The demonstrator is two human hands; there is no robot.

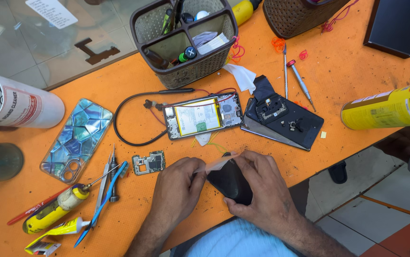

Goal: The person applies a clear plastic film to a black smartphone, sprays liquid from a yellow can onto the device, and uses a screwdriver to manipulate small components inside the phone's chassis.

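Your right hand grips the black phone part while your left hand pinches its clear film, low on the orange desk, near the opened phone.

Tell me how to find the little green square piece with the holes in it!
Start at the orange table and find the opened phone with its big pale battery showing. Go down and left, toward the person's left hand. The small circuit board lies there alone: flat, greenish-grey, with square cut-outs, unlike the long thin tweezers on its left.
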